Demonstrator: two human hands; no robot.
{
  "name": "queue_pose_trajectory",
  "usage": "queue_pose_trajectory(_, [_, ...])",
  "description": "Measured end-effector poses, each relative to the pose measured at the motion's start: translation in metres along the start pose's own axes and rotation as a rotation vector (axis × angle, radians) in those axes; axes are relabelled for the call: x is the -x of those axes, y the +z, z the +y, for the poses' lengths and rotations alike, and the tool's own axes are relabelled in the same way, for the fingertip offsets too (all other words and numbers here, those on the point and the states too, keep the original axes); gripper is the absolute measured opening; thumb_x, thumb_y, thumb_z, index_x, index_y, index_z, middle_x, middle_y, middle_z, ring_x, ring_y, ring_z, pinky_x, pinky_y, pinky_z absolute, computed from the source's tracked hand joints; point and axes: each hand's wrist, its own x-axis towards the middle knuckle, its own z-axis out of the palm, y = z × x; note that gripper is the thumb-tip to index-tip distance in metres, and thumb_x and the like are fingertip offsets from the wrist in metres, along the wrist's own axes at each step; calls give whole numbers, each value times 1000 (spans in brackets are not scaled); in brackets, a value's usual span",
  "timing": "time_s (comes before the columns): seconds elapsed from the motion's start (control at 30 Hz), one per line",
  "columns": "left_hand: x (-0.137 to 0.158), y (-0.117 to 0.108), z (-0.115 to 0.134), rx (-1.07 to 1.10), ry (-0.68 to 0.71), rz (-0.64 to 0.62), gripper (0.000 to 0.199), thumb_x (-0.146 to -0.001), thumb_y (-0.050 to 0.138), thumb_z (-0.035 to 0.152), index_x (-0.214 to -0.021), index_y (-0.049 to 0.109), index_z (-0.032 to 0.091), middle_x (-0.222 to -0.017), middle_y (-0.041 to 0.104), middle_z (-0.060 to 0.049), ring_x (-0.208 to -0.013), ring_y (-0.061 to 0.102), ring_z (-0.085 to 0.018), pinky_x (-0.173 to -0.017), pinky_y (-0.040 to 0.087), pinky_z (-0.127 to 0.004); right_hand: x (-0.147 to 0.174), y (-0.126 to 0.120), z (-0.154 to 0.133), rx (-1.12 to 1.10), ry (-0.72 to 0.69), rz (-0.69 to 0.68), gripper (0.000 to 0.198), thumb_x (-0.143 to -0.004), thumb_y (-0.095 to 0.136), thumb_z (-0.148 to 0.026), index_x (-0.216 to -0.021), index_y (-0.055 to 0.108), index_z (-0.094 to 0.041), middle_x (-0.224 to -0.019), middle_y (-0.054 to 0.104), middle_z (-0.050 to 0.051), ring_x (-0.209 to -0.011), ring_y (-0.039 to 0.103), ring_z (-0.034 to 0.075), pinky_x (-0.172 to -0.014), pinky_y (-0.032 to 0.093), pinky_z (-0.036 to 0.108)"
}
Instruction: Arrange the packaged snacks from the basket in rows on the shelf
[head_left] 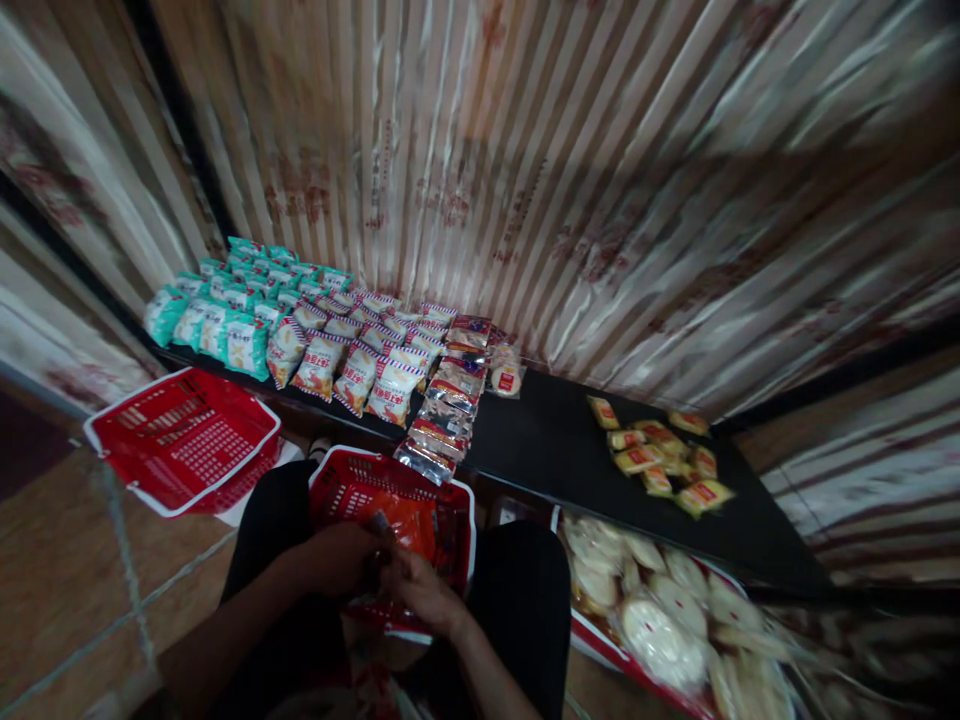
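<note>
My left hand (346, 560) and my right hand (424, 590) meet above the red basket (341, 465) between my knees. Both have their fingers closed, and a small dark shiny edge shows at the left fingertips; what either hand holds is too dim to name. Inside the basket lie orange-red packets (409, 522), partly hidden by my hands. Just beyond its rim, a row of brown and silver sachets (444, 415) runs back across the black bench (532, 430).
White-and-orange snack bags (360, 375) and teal bags (225, 320) stand in rows at the bench's left. Small yellow packets (660, 450) lie in a pile on the right. Another red basket (187, 450) is on the floor; a crate of wrapped round flat cakes (667, 630) sits at right.
</note>
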Motion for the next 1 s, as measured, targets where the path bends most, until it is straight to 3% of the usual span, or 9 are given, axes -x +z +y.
queue_pose_trajectory(0.1, [5, -28, 19, -112, 0, 92, 26, -80, 46, 15, -101, 62, 20, -94, 70, -8, -87, 66, -23, -77, 49, -31, 8, 7, -18, -6, -22, 31, 53, -64, 73, -51, -109, 64, -25, -94, 69, 1, -86, 63, 22, -79, 49, 35])
queue_pose_trajectory(0.2, [5, -52, 37, -210, -6, 231, 22, -85, 43, 21, -97, 61, 17, -92, 69, -9, -88, 65, -24, -80, 49, -34, 12, 8, -29, 94, -53, 171, 34, -69, 69, -50, -86, 68, -20, -73, 67, 0, -67, 61, 18, -66, 48, 31])
queue_pose_trajectory(0.27, [4, -65, 47, -209, 44, 378, 26, -87, 44, 25, -107, 58, 17, -106, 67, -10, -99, 62, -23, -88, 47, -36, 14, 5, -37, 120, -100, 254, 34, -69, 69, -51, -76, 66, -18, -65, 64, -1, -61, 58, 16, -62, 46, 28])
queue_pose_trajectory(0.33, [3, -75, 54, -158, 114, 575, 36, -88, 45, 28, -123, 49, 19, -123, 59, -9, -114, 54, -22, -99, 42, -37, 16, -2, -46, 40, -153, 321, 38, -68, 69, -53, -78, 65, -17, -66, 65, -1, -60, 59, 15, -62, 46, 28])
queue_pose_trajectory(0.47, [-6, -72, 58, -23, 104, 963, 42, -90, 40, 28, -131, 41, 19, -135, 48, -10, -127, 42, -21, -107, 35, -41, 20, -21, -72, -236, -164, 451, 46, -68, 68, -56, -93, 64, -18, -74, 70, 2, -64, 64, 18, -64, 49, 31])
queue_pose_trajectory(0.53, [-14, -61, 57, 43, 56, 1056, 43, -88, 40, 25, -130, 42, 16, -136, 46, -12, -129, 40, -23, -107, 35, -43, 21, -31, -85, -332, -170, 531, 48, -64, 72, -55, -93, 64, -18, -73, 71, 3, -65, 66, 20, -64, 50, 32])
queue_pose_trajectory(0.6, [-22, -49, 56, 125, 39, 1055, 44, -86, 42, 22, -130, 43, 17, -137, 45, -12, -129, 40, -23, -107, 37, -43, 20, -41, -96, -384, -184, 595, 48, -61, 75, -53, -92, 64, -18, -73, 71, 3, -67, 67, 22, -65, 51, 33])
queue_pose_trajectory(0.73, [-33, -33, 59, 270, 103, 936, 44, -86, 42, 23, -130, 44, 17, -139, 43, -13, -127, 43, -23, -102, 43, -42, 15, -56, -110, -409, -177, 657, 46, -60, 76, -51, -92, 64, -19, -77, 73, 5, -70, 68, 24, -63, 52, 33])
queue_pose_trajectory(1.0, [-62, -36, 67, 433, 75, 862, 49, -81, 49, 19, -130, 45, 17, -131, 52, -12, -123, 47, -23, -103, 41, -44, -1, -68, -127, -427, -206, 721, 45, -57, 78, -47, -89, 62, -19, -73, 72, 3, -70, 69, 23, -62, 52, 31])
